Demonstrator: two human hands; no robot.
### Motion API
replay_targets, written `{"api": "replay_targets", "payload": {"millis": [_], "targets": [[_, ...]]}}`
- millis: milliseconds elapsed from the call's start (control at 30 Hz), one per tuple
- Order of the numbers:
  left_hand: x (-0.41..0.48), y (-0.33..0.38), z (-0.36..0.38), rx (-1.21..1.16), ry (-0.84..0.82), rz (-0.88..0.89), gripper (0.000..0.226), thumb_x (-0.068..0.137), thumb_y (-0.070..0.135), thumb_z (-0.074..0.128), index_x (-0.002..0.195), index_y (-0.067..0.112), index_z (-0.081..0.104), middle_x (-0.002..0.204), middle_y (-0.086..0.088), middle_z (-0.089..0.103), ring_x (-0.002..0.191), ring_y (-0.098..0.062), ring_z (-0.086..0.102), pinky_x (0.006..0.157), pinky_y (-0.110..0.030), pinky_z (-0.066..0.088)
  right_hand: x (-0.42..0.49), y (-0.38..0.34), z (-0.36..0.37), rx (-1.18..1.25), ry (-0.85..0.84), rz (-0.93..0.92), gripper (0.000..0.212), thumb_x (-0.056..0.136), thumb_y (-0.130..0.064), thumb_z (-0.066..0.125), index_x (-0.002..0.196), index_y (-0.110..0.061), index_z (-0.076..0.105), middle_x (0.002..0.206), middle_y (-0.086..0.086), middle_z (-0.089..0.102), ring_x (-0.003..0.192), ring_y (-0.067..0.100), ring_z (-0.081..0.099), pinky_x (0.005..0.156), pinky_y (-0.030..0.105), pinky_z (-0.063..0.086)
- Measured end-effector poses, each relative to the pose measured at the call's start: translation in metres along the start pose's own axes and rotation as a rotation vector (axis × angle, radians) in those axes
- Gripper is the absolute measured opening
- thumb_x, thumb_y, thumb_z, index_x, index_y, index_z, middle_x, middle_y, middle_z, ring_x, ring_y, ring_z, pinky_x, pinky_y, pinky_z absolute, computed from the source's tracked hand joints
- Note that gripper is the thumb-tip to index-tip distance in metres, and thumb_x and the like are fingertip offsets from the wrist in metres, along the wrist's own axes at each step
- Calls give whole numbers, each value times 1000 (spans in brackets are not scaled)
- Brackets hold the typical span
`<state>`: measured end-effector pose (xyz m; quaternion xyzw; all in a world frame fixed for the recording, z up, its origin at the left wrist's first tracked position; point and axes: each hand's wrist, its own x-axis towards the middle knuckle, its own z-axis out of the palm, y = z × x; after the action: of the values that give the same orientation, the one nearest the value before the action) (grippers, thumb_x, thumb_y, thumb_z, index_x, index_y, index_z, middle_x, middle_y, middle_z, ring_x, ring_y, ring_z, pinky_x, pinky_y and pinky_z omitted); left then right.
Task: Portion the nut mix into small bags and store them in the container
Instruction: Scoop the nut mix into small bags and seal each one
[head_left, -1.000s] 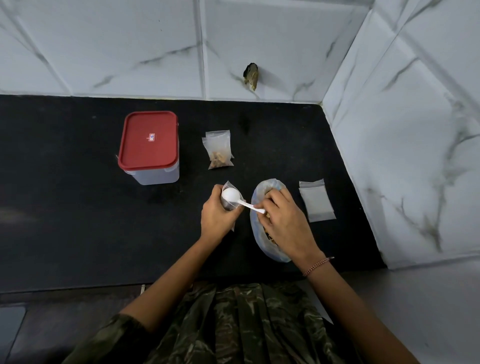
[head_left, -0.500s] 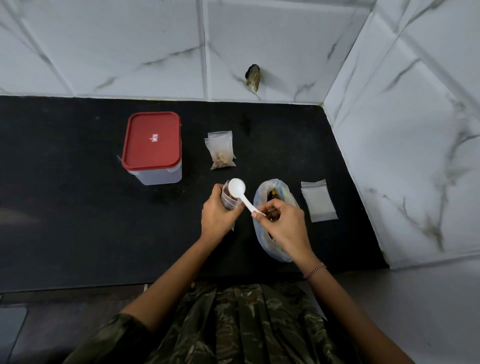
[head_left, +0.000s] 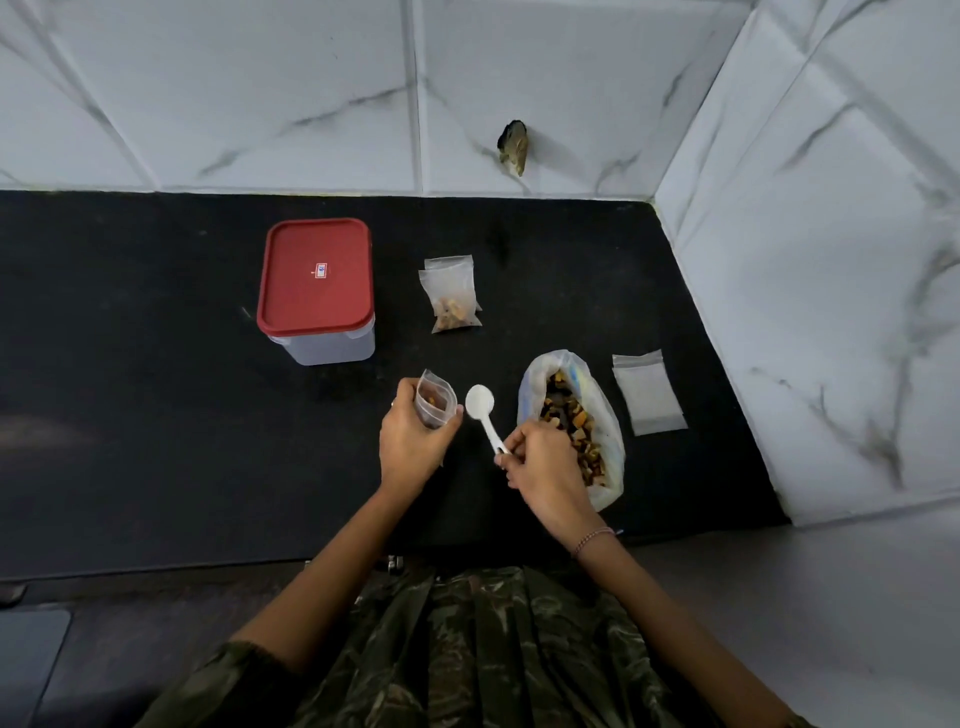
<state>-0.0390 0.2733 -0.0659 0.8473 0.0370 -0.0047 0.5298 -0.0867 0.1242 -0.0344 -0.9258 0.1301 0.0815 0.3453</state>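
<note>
Your spoon (head_left: 480, 402) has come out of the small bag (head_left: 435, 406) empty, so that scoop is delivered; your left hand (head_left: 413, 449) curls its fingers round the bag above the counter (head_left: 156, 374); your right hand (head_left: 543, 470) pinches the spoon's handle beside the nut mix (head_left: 571, 423); another scoop likely follows.

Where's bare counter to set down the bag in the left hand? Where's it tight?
Biggest bare patch: counter left of the red-lidded container, out to the frame edge. Smaller: the back corner between the filled bag and the right wall. Tight: left hand with its small bag, spoon, right hand, nut bag and empty bags crowd the front.
</note>
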Motion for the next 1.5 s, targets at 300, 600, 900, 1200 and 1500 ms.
{"api": "replay_targets", "payload": {"millis": [300,600,900,1200,1500], "targets": [[-5,-1,-5,17,-21,12,34,80,29,74,102,24,50,93,11,62,88,-7,62,74,-26,51,-1,-4,22,-462,-35,-52,20,95,-2,45,112,-7,53,106,10,61,94,20,60,78,28,48],[-4,1,-15,-31,-83,30,38,80,27,75,106,19,47,95,7,60,85,-5,59,68,-13,43,-4,-14,20,-555,-69,-122,24,95,-4,46,117,-7,52,116,9,56,100,19,59,81,26,45],[5,12,-19,-225,-182,-41,63,67,43,71,112,14,36,106,-7,60,97,-19,63,86,-39,54,-4,-41,16,246,50,-202,41,84,-16,68,122,-17,54,116,-8,56,103,-1,53,88,13,46],[7,41,-27,-497,-346,-151,42,93,35,56,121,10,36,116,-4,56,106,-11,60,84,-22,52,14,-44,30,502,171,-79,12,93,-24,55,103,-20,62,95,-7,64,91,5,61,81,20,49],[25,49,-28,-527,-155,-21,15,96,22,55,96,10,63,95,-8,69,89,-16,68,77,-33,57,32,-56,21,701,249,-89,21,94,-32,52,107,-19,61,102,-4,65,95,3,61,82,22,52]]}}
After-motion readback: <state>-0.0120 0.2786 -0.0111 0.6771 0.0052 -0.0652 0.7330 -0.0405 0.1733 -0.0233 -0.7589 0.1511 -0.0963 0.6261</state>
